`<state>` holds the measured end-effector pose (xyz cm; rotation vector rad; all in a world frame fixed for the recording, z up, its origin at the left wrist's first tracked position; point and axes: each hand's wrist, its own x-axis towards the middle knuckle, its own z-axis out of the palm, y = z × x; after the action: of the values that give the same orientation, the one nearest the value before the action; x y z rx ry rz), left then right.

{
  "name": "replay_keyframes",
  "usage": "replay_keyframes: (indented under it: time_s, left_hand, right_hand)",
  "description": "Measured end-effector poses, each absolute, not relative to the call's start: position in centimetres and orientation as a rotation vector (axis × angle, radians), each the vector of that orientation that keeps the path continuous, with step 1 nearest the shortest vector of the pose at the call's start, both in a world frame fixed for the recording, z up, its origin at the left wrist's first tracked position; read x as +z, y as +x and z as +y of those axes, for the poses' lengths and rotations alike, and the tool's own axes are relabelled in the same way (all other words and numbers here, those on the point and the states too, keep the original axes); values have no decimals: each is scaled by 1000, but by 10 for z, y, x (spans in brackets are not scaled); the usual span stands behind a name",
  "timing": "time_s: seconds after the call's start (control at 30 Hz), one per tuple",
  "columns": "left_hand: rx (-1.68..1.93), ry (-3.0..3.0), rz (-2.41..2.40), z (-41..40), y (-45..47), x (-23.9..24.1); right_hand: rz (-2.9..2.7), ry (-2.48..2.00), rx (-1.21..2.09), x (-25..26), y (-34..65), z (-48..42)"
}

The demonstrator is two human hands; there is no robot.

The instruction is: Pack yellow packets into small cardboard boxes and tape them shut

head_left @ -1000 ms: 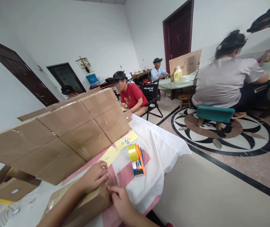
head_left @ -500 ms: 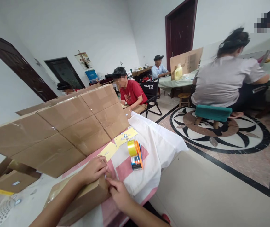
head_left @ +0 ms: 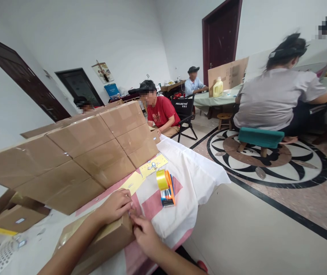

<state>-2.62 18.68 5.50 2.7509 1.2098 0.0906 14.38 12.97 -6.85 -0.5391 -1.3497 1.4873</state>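
Observation:
A closed cardboard box [head_left: 108, 244] lies on the cloth-covered table right in front of me. Over its top, near the far right corner, my left hand [head_left: 117, 206] rests with its fingers bent down over the edge. My right hand [head_left: 146, 233] is closed against the box's end face at that same corner. The fingertips of both hands meet there, and whatever lies between them is too small and hidden to name. Beyond my hands, a tape dispenser [head_left: 163, 183] with a yellow roll and orange frame stands on the cloth.
Stacked cardboard boxes [head_left: 94, 152] form a wall along the table's far side. An open carton [head_left: 20, 217] sits at left. Yellow sheets [head_left: 153, 166] with small labels lie by the stack. Co-workers sit beyond, one in a red shirt [head_left: 163, 110], another on a green-topped stool [head_left: 260, 137].
The view has shifted slightly, so everything appears a little further right. Both hands stay at the same box corner with hardly any movement.

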Motion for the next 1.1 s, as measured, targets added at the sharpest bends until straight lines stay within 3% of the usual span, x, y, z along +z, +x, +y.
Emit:
replay_keyframes:
  time_s: [1.1]
  left_hand:
    - [-36,2694,1235,188,-26,65]
  right_hand:
    - [-1436,-675,1444,-85,141,126]
